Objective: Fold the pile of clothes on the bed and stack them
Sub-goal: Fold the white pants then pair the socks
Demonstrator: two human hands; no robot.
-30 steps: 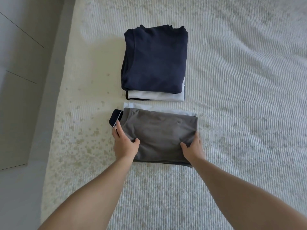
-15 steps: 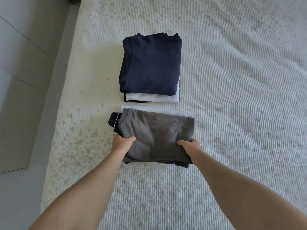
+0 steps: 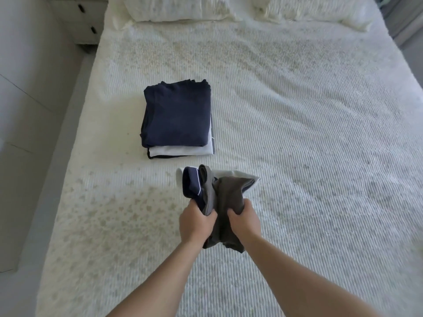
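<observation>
A folded bundle of clothes, with a grey garment (image 3: 229, 197) on top, a navy piece with white piping (image 3: 191, 185) at its left and a white piece (image 3: 240, 173) showing behind, is lifted off the bed and squeezed together. My left hand (image 3: 195, 221) grips its near left side. Its near right side is gripped by my right hand (image 3: 245, 221). Farther up the bed lies a neat stack (image 3: 177, 120) with a navy garment on top and a white one (image 3: 183, 151) under it.
The white textured bedspread (image 3: 309, 145) covers the bed. Two pillows (image 3: 174, 8) lie at the head. A bedside cabinet (image 3: 84, 21) stands at the upper left, beyond the bed's left edge (image 3: 66, 175) and the grey floor.
Both hands closed on the near edge of the grey-topped pile, raised it off the bed and pushed its sides together. The camera tilted up, bringing pillows and cabinet into view.
</observation>
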